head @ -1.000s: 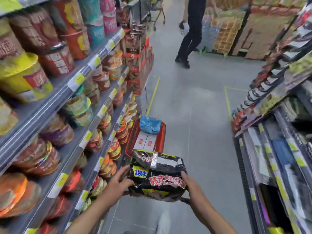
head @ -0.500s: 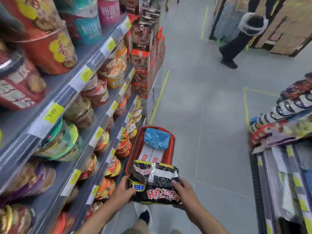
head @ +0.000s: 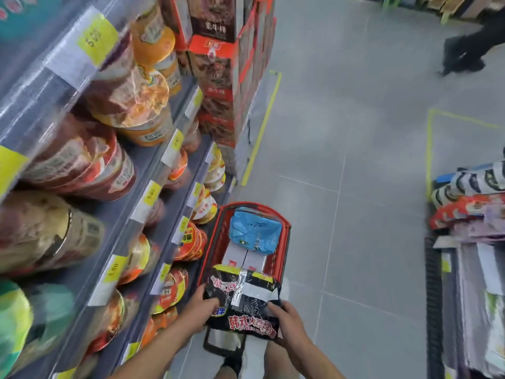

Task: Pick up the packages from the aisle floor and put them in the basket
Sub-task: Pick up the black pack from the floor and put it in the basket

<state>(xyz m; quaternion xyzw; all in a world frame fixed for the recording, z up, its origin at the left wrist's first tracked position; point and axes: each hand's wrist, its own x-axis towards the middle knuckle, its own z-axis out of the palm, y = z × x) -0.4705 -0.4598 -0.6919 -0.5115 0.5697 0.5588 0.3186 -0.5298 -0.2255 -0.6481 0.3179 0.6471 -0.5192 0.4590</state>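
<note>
The grey tiled aisle floor (head: 355,160) is marked with a yellow tape line (head: 261,129) beside a tall stack of red and brown cardboard cartons (head: 218,77), which is set on the tiles. A red plastic mesh basket (head: 287,233) is stood on the floor just beside the grey metal shelving (head: 142,160), and a yellow taped outline (head: 429,149) is laid well apart from it.

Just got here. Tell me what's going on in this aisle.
A person holds a black noodle multipack at both ends, left hand and right hand curled round it, over the near end of a red shopping basket on the aisle floor. A blue package and white boxes already lie inside. The multipack is not yet let go.
</note>
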